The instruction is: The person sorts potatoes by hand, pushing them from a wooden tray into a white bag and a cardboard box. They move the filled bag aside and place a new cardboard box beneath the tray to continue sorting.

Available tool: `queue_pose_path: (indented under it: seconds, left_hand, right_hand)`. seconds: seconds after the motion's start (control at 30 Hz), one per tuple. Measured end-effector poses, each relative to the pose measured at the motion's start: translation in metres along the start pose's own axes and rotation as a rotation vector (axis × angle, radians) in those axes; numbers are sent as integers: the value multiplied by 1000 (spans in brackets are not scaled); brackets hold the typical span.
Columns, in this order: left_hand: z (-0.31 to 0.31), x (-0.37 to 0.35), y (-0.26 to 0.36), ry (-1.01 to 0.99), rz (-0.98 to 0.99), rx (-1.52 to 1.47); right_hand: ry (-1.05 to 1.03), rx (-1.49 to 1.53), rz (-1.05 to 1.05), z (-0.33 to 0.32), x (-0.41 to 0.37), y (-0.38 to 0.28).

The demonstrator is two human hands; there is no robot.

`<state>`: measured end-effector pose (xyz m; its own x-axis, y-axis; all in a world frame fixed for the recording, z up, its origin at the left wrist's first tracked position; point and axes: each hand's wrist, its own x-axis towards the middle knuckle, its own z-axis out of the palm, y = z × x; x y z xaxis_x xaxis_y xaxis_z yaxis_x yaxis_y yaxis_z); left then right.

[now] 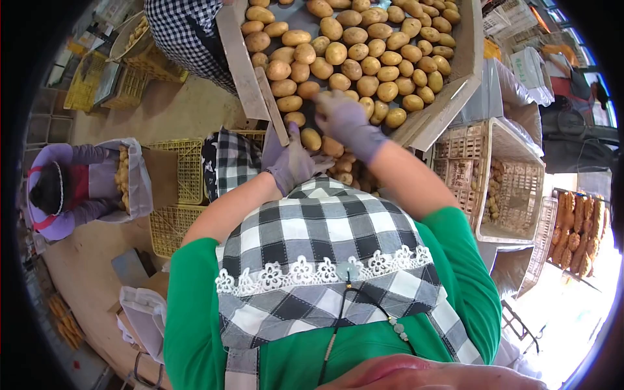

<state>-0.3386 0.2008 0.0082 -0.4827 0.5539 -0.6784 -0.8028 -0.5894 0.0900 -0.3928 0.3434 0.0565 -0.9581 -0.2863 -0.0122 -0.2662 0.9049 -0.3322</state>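
Note:
Many potatoes (354,52) lie on a wood-sided sorting table (448,110) in front of me. My right hand (348,123), in a purple-grey glove, reaches over the potatoes at the table's near end. Motion blurs its fingers, so I cannot see whether they hold a potato. My left hand (296,162), gloved alike, is at the narrow outlet beside the left board (272,107). Its thumb points up and its fingers stretch to the right, apart from the thumb, near a potato (311,139). Below the outlet, more potatoes (344,172) are partly hidden by my hands and checked apron.
Plastic crates (513,188) stand at the right, one with potatoes inside. Yellow crates (175,172) stand at the left. A co-worker (65,175) in purple sleeves is beside a lined box of potatoes (133,179). Another person's checked clothing (185,32) shows beyond the table's left board.

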Motion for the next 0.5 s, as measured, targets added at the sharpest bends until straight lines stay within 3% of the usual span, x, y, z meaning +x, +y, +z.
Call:
queue_pose_path:
  seconds: [0.03,0.13,0.17,0.2,0.23,0.3,0.33,0.37,0.4,0.47,0.5]
  left_hand:
    - [2,-3,-1,-8,16,37]
    - [8,-15,-2,-61,42,172]
    - [8,-13,1,-41,58,194]
    - [4,-8,1,-21,75,206]
    - [-2,-5,-2,3,88,206]
    - [-8,3,-3,-37,50,118]
    - [-10,7,-1,-57,29,82]
    - [-10,10,-1,-77,7,52]
    - [-10,13,0,-115,14,60]
    - [-13,16,0,-182,31,77]
    - [-11,14,-2,-125,64,100]
  right_hand:
    - [4,-76,53,12,8,-9]
    - [80,228,-5,-1,-1,8]
    - [129,183,-51,-21,-10,19]
    - [424,130,-268,-48,-20,36]
    - [321,66,-58,-93,-33,54]
    - [805,143,-199,-143,-40,161]
    - [1004,-72,-1,-167,-52,212]
    - [1077,-254,224,-180,-62,222]
    - [1111,-420,464,-194,-72,225]
    - [1035,-244,-102,-180,-50,216]
    - [773,129,156,-153,-40,159]
